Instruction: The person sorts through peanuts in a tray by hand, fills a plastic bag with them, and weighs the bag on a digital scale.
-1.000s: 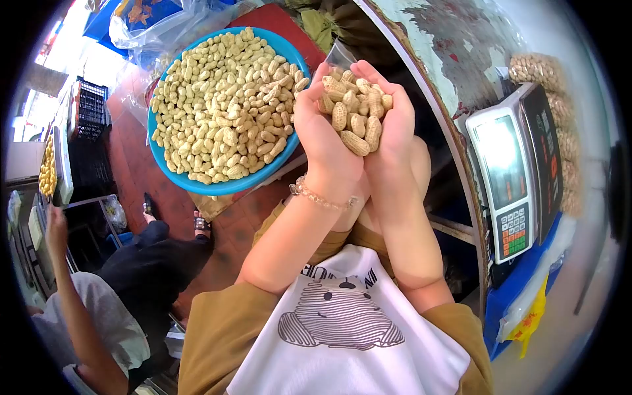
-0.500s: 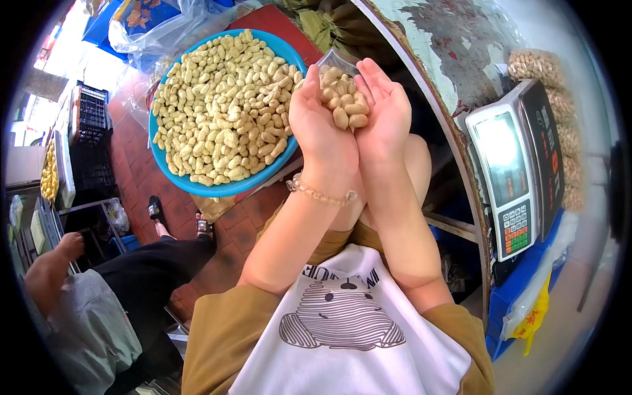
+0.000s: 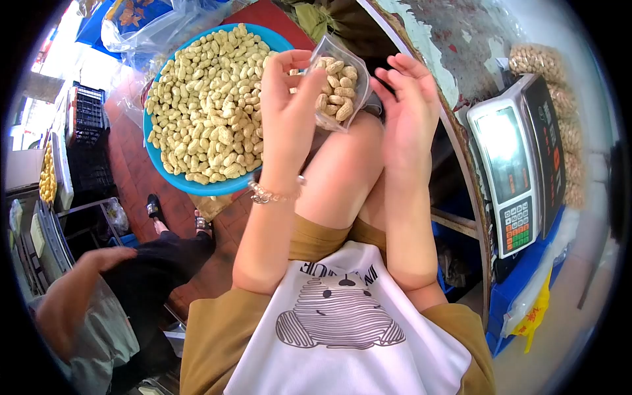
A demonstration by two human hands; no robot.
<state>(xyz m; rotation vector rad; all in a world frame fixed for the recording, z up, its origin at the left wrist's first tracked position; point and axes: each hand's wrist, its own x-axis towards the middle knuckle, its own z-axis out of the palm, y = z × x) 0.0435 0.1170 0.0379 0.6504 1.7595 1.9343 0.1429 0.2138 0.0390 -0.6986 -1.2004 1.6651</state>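
Note:
A clear plastic bag (image 3: pixel 359 99) with several unshelled peanuts (image 3: pixel 340 84) in it stands mouth up above my knees. My left hand (image 3: pixel 289 99) grips the bag's left side, its thumb against the plastic and its fingers bent. On the bag's right, my right hand (image 3: pixel 409 108) is apart from it, holding nothing, with its fingers spread and slightly curled. Just left of my left hand is a large blue basin (image 3: pixel 155 158), heaped with unshelled peanuts (image 3: pixel 210 112).
A digital scale (image 3: pixel 503 164) sits on the counter at right, with filled peanut bags (image 3: pixel 536 62) behind it. Plastic sheeting (image 3: pixel 151 29) lies beyond the basin. Another person's arm (image 3: pixel 85 280) and legs show at lower left, near black crates (image 3: pixel 89 115).
My cupped hands have parted, and the peanuts they held are no longer in them. My right hand has moved right, off the bag. The other person's arm has swung right.

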